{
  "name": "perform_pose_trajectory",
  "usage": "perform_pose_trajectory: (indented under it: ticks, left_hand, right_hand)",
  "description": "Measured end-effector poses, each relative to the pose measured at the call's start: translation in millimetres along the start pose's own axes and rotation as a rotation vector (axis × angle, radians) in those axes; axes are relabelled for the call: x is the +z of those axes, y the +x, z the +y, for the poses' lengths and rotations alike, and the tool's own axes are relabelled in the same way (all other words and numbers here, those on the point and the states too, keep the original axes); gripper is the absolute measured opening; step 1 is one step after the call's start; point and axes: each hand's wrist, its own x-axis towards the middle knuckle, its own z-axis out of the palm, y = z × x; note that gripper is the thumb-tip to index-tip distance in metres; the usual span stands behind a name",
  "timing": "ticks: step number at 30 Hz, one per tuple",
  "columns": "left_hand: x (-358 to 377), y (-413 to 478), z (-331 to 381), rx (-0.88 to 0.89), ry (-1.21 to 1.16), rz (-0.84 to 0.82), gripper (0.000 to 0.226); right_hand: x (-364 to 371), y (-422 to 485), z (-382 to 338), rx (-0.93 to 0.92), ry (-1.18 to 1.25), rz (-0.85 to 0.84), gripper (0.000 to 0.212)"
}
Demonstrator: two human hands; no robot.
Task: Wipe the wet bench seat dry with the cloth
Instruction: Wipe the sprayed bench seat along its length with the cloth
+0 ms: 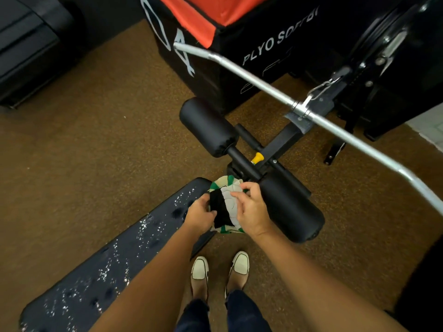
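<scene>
Both hands are on the cloth (225, 207) — left hand (200, 215) curled around its left side with the thumb pressed on the black patch, right hand (251, 210) pinching the pale top layer between thumb and fingers. The bunched green, cream and black cloth sits over the far end of the bench seat (115, 255), right beside the lower foam roller pad (290, 209). The black seat is speckled with water drops — mostly along its length toward the near corner.
</scene>
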Motion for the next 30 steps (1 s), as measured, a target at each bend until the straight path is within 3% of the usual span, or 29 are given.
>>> perform_pose_trajectory:
  ticks: [5,12,17,22,27,30]
  left_hand:
    - [-9,-4,-26,-0.043,0.181,0.122,0.042]
    - [-14,8,-66,-0.083,0.116,0.249,0.03]
    - [-11,27,-87,-0.03,0.137,0.287,0.036]
    - [-3,41,-115,0.046,0.279,0.326,0.039]
    - [-3,51,-151,0.18,0.549,0.468,0.042]
    - [-6,54,-163,0.166,0.618,0.517,0.049]
  right_hand:
    - [27,-10,3,0.056,-0.092,-0.157,0.027]
    - [66,-9,8,0.117,-0.173,-0.246,0.024]
    - [93,-4,20,0.119,-0.191,-0.228,0.025]
    - [118,-5,30,0.068,-0.458,-0.157,0.042]
    - [149,-11,33,0.161,-0.54,-0.418,0.067]
    - [170,-13,38,0.186,-0.546,-0.43,0.085]
